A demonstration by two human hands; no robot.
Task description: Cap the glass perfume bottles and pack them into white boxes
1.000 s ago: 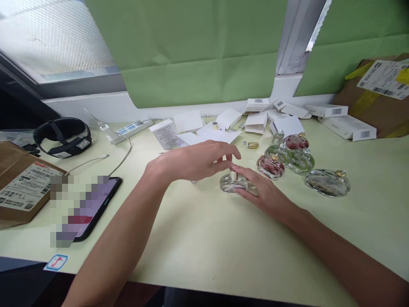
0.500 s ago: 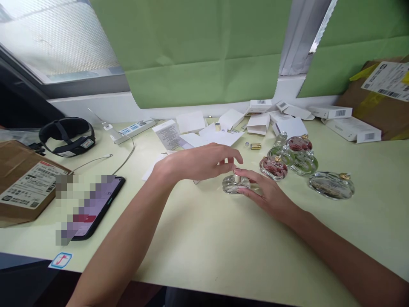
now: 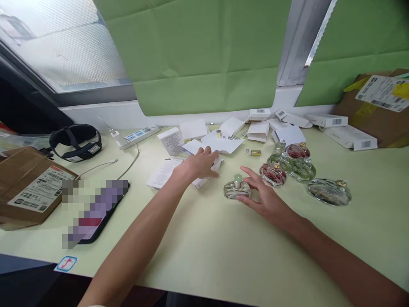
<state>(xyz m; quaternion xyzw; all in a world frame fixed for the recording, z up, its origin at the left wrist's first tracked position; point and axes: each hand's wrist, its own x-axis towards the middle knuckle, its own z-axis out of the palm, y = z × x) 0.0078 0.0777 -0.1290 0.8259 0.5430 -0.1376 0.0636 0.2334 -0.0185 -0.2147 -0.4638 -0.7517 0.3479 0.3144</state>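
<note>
The clear glass perfume bottle stands upright on the table, its silvery top uppermost, in front of the scattered white boxes. The right hand curves about its right side, thumb at the lower edge and index finger raised clear; how firmly it grips I cannot tell. The left hand holds nothing visible, fingers spread over a small white box. The likeliest mishap, I judge, is a tipped bottle: weight sits high in that top, and a slight knock from the right thumb could topple it. A shove to the right could also send it against the nearby red-tinted bottle, chipping glass. A sweep of the left fingers might drag loose papers and upset the short gold cap on them, while the gold cylinder lying on its side could roll if bumped. No brand is legible. Dense print covers a white carton, too small to read; the shipping label on the brown cardboard box shows blurred lines, and the blue-bordered sticker bears a red character I cannot decipher.
</note>
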